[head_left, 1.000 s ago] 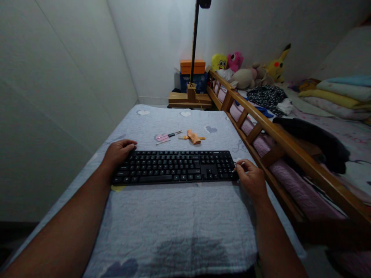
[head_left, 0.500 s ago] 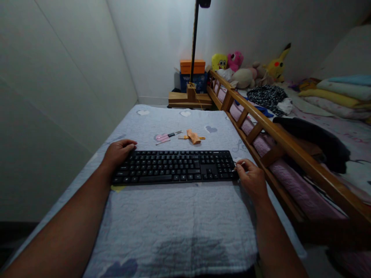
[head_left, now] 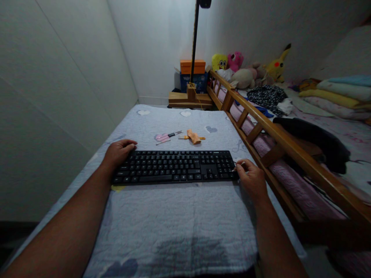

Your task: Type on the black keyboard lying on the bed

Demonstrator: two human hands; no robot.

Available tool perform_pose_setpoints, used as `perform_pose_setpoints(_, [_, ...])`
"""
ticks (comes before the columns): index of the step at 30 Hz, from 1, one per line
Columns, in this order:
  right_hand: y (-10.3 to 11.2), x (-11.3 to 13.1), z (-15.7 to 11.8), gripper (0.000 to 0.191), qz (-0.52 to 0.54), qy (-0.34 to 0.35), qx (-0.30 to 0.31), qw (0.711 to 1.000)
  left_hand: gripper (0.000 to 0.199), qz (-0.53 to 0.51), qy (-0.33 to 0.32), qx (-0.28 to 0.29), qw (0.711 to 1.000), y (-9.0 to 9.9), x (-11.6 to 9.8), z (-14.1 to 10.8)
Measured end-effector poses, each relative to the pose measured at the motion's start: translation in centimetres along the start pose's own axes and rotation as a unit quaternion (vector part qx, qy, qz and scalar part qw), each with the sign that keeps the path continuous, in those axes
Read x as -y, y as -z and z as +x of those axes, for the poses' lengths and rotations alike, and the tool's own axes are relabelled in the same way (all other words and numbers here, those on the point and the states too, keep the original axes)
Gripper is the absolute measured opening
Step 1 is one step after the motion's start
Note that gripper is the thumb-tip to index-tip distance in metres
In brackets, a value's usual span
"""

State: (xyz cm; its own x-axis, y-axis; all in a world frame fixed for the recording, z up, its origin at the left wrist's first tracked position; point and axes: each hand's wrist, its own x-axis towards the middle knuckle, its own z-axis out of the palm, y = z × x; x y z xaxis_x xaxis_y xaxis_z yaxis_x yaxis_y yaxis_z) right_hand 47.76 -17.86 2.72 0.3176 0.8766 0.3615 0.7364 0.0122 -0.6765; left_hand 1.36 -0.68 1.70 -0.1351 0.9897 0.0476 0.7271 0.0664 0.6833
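A black keyboard (head_left: 171, 166) lies flat across the cloth-covered surface, keys facing up. My left hand (head_left: 118, 152) is at its left end, thumb and fingers around the upper left corner. At the other end, my right hand (head_left: 251, 175) pinches a thin white cotton swab (head_left: 235, 168), whose tip reaches the number pad's right-hand keys. Behind the keyboard lie a second cotton swab (head_left: 163, 142), a slim tool with a dark grip and metal tip (head_left: 174, 134), and an orange cloth (head_left: 193, 136) over a yellow-orange brush-like tool (head_left: 202, 138).
A wooden bed rail (head_left: 261, 121) runs along the right side, with bedding and plush toys beyond it. At the back stand a wooden stand base (head_left: 179, 100) with a dark pole and an orange box (head_left: 192, 66). A pale wall (head_left: 58, 116) borders the left.
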Motion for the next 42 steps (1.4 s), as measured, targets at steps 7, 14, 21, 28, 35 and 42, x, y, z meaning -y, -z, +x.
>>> perform_pose_setpoints(7, [0.02, 0.21, 0.03, 0.022, -0.002, 0.004, -0.006, 1.000, 0.049, -0.003, -0.001, -0.003, 1.000, -0.10, 0.15, -0.18])
perform_pose_setpoints(14, [0.07, 0.06, 0.03, 0.023, -0.001, 0.000, -0.004, 1.000, 0.048, 0.004, -0.005, -0.003, 1.000, -0.13, 0.32, 0.04])
perform_pose_setpoints(21, [0.05, 0.32, 0.00, 0.023, 0.007, -0.001, -0.005, 1.000, 0.051, 0.005, -0.012, 0.001, 1.000, -0.23, 0.54, 0.17])
perform_pose_setpoints(28, [0.17, 0.27, -0.11, 0.023, -0.001, -0.006, -0.002, 1.000, 0.050, -0.001, -0.015, 0.002, 1.000, -0.23, 0.54, 0.25])
perform_pose_setpoints(35, [0.28, 0.81, -0.13, 0.024, 0.002, -0.004, -0.008, 1.000, 0.048, -0.005, -0.011, 0.003, 1.000, -0.26, 0.48, 0.19])
perform_pose_setpoints(42, [0.11, 0.15, -0.11, 0.024, -0.009, -0.005, -0.001, 1.000, 0.051, 0.000, -0.006, 0.007, 1.000, -0.08, -0.12, -0.17])
